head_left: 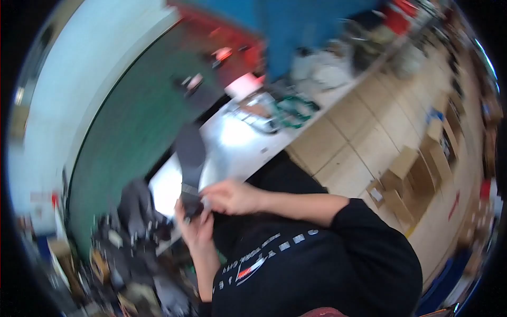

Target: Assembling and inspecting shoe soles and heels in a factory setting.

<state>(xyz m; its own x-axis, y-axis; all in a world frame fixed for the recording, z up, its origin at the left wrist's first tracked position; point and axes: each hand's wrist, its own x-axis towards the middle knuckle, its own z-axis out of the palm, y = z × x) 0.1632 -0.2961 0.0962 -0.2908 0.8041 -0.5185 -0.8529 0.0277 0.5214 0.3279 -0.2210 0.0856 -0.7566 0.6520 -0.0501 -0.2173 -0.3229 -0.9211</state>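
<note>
A flat dark grey sock-shaped piece points away from me over the bright white tabletop. It is broad and rounded at the far end and narrower toward my hands, with a thin pale line across it. My left hand closes on its near end from below, thumb on one side and fingers on the other. At the same end, on its right edge, my right hand is closed in a pinch. A small whitish bit shows at those fingertips, too blurred to name.
Left of my hands lies a heap of similar dark grey pieces. Clear packaging and a green item lie at the table's far right. Beyond is a machine with red and blue panels. Open cardboard boxes stand on the tiled floor at right.
</note>
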